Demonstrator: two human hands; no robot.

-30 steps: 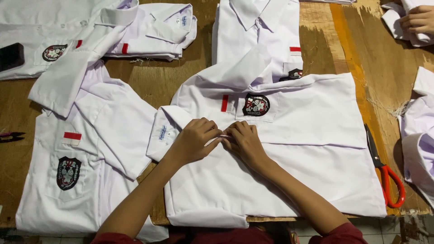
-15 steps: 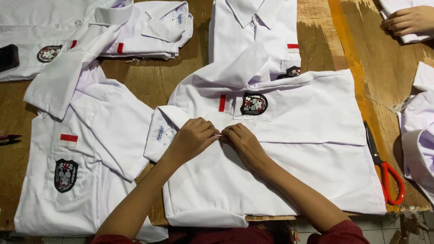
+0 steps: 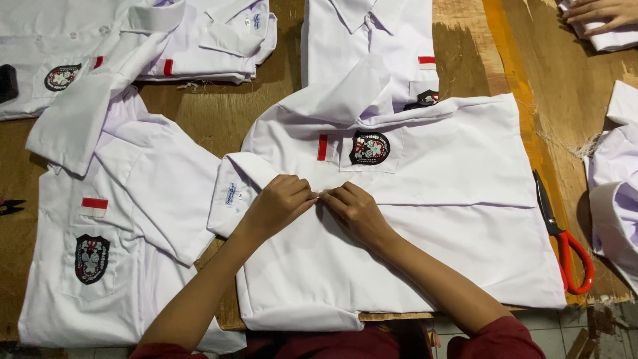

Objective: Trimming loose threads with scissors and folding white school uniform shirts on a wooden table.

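A white short-sleeved shirt (image 3: 458, 219) with a black-and-red chest badge (image 3: 369, 147) and a small red strip lies flat on the wooden table (image 3: 199, 110) in front of me. My left hand (image 3: 278, 203) and my right hand (image 3: 357, 211) meet at the shirt's front placket, just below the collar (image 3: 234, 193). The fingertips of both hands pinch the fabric there, touching each other. What lies between the fingertips is hidden.
Similar white shirts lie to the left (image 3: 100, 219) and across the back (image 3: 372, 46). Red-handled scissors (image 3: 565, 239) rest by the shirt's right edge. Another person's hand (image 3: 601, 12) holds white cloth at the top right. More white cloth (image 3: 615, 193) sits at the right edge.
Both hands stay pinched at the same spot on the placket; only slight finger movement. The other person's hand at the top right has shifted slightly.
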